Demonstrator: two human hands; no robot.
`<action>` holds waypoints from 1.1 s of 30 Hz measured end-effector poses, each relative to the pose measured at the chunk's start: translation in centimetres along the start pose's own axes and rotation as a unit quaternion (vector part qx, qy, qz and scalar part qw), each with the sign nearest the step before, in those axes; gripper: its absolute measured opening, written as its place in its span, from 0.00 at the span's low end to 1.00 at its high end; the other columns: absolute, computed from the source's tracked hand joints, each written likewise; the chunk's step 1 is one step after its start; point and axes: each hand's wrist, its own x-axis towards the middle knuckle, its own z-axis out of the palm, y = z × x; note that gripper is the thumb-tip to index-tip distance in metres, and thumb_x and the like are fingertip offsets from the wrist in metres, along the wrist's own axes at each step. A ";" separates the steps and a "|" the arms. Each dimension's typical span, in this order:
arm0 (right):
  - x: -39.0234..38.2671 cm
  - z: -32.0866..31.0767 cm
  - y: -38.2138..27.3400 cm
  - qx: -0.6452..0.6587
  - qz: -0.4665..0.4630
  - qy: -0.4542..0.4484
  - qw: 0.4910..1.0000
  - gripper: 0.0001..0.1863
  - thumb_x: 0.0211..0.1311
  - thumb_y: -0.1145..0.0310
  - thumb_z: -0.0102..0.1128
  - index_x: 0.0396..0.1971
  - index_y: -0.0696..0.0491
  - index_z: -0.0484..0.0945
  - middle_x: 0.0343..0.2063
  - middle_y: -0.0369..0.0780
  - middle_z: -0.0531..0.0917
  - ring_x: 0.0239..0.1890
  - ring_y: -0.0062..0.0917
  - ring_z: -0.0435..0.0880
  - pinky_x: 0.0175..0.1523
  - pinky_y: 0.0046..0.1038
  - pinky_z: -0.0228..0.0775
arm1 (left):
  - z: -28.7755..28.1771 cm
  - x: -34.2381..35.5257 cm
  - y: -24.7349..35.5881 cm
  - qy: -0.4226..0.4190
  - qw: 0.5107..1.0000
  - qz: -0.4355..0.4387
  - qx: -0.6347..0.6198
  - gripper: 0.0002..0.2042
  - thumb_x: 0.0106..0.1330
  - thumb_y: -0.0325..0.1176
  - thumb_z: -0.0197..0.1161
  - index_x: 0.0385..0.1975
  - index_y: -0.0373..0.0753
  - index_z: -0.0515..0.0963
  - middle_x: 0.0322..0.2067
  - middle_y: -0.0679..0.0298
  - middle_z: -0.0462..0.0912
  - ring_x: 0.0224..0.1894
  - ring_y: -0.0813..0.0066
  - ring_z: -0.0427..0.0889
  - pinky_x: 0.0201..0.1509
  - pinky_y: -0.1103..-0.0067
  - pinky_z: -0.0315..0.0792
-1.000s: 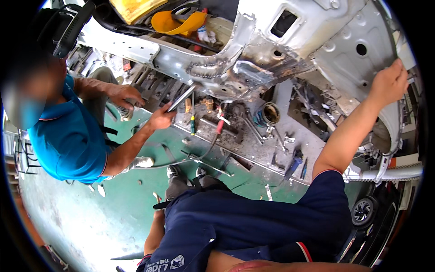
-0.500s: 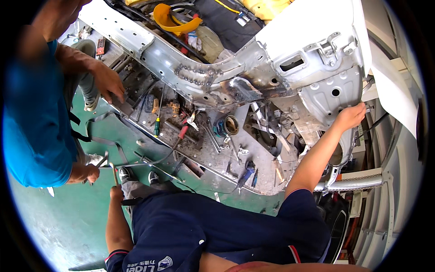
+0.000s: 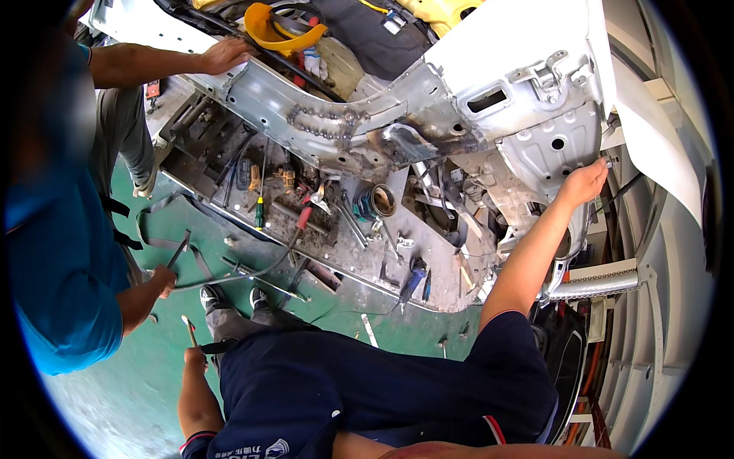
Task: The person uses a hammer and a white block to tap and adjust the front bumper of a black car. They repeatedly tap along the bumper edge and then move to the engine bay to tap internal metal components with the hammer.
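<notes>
My left hand [image 3: 195, 356], low at my left side, is closed round a hammer [image 3: 189, 330] with a thin wooden handle. The dark head appears beside the fist. At the right, my arm stretches out and my right hand [image 3: 586, 183] grips the outer edge of a grey pressed-metal panel [image 3: 537, 149] with curled fingers; the fingertips are partly hidden. That panel joins a curved silver vehicle rail [image 3: 267, 103], which has a row of weld spots and a scorched, brownish stretch [image 3: 409, 141].
A co-worker in a blue shirt [image 3: 69, 252] stands at left, one hand [image 3: 225, 55] on the rail, the other holding a dark bar [image 3: 180, 249]. Screwdrivers, a tin [image 3: 382, 200] and other tools litter the metal platform [image 3: 359, 260]. A cable crosses the green floor [image 3: 260, 367].
The co-worker's far hand has moved up onto the rail. My left hand and hammer have dropped slightly lower. My right hand keeps its hold on the panel edge as the view shifts.
</notes>
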 end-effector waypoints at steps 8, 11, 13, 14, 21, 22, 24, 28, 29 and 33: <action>0.3 -0.2 0.7 -0.003 -0.003 -0.012 1.000 0.28 0.76 0.50 0.45 0.51 0.59 0.83 0.48 0.55 0.84 0.53 0.52 0.79 0.61 0.44 0.67 | -1.4 0.8 0.9 -0.009 1.000 -0.003 -0.007 0.19 0.72 0.47 0.60 0.37 0.33 0.76 0.15 0.54 0.73 0.12 0.59 0.73 0.15 0.62 0.66; 0.4 0.2 0.9 -0.003 0.001 -0.001 1.000 0.27 0.75 0.50 0.45 0.50 0.58 0.83 0.49 0.54 0.85 0.54 0.51 0.79 0.61 0.44 0.67 | -1.1 1.7 2.3 0.013 0.999 0.023 0.018 0.19 0.69 0.45 0.62 0.38 0.31 0.77 0.18 0.56 0.77 0.17 0.57 0.78 0.20 0.62 0.72; 0.4 0.4 1.0 -0.018 0.000 0.005 1.000 0.27 0.75 0.50 0.44 0.51 0.58 0.83 0.49 0.54 0.85 0.54 0.51 0.79 0.61 0.44 0.67 | -0.8 2.4 3.0 0.019 0.996 0.061 0.061 0.17 0.69 0.44 0.61 0.38 0.32 0.79 0.23 0.54 0.79 0.23 0.55 0.81 0.26 0.61 0.75; 0.3 0.5 0.9 -0.028 -0.007 0.010 1.000 0.27 0.75 0.50 0.44 0.51 0.57 0.83 0.49 0.54 0.84 0.54 0.51 0.79 0.61 0.45 0.67 | -0.7 2.7 3.2 0.020 0.994 0.081 0.074 0.14 0.69 0.42 0.60 0.38 0.34 0.79 0.27 0.52 0.81 0.27 0.53 0.82 0.30 0.60 0.76; -0.1 0.5 0.5 -0.034 -0.010 0.023 0.999 0.26 0.76 0.52 0.43 0.51 0.57 0.83 0.47 0.52 0.85 0.53 0.51 0.78 0.60 0.46 0.67 | 0.1 4.2 3.4 -0.005 0.943 0.176 0.283 0.12 0.71 0.41 0.57 0.37 0.38 0.80 0.31 0.48 0.81 0.29 0.50 0.82 0.29 0.59 0.75; -0.2 0.5 0.5 -0.030 -0.014 0.024 0.999 0.26 0.77 0.52 0.43 0.50 0.57 0.83 0.47 0.52 0.85 0.53 0.51 0.78 0.60 0.46 0.67 | 0.1 3.9 3.2 -0.001 0.962 0.136 0.235 0.14 0.71 0.43 0.58 0.37 0.37 0.79 0.27 0.50 0.80 0.24 0.52 0.80 0.25 0.60 0.72; -0.3 0.5 0.4 -0.027 -0.016 0.025 0.999 0.25 0.77 0.52 0.43 0.50 0.57 0.83 0.47 0.52 0.85 0.53 0.51 0.78 0.60 0.46 0.67 | 0.1 3.1 3.0 -0.020 0.993 0.069 0.092 0.18 0.72 0.47 0.59 0.36 0.34 0.78 0.19 0.53 0.77 0.14 0.55 0.76 0.15 0.61 0.67; -0.4 0.7 0.3 -0.026 -0.016 0.031 0.999 0.25 0.76 0.53 0.43 0.49 0.57 0.83 0.46 0.52 0.85 0.52 0.51 0.78 0.60 0.45 0.67 | -0.4 0.4 2.3 -0.021 0.999 -0.004 -0.030 0.19 0.72 0.49 0.60 0.34 0.35 0.74 0.13 0.58 0.69 0.08 0.62 0.68 0.10 0.68 0.60; -0.4 0.7 0.3 -0.024 -0.019 0.033 0.999 0.25 0.76 0.53 0.43 0.49 0.57 0.83 0.46 0.52 0.85 0.52 0.50 0.78 0.60 0.45 0.67 | -0.6 -0.2 2.4 -0.015 0.999 -0.017 -0.034 0.19 0.72 0.49 0.61 0.34 0.35 0.74 0.13 0.58 0.69 0.08 0.63 0.67 0.10 0.68 0.60; -0.4 0.7 0.4 -0.024 -0.024 0.034 0.999 0.25 0.76 0.53 0.44 0.48 0.57 0.84 0.45 0.51 0.86 0.52 0.50 0.78 0.59 0.45 0.67 | -1.1 -1.7 2.6 -0.021 0.998 -0.011 -0.055 0.18 0.72 0.46 0.59 0.34 0.33 0.73 0.14 0.58 0.69 0.09 0.64 0.67 0.11 0.69 0.60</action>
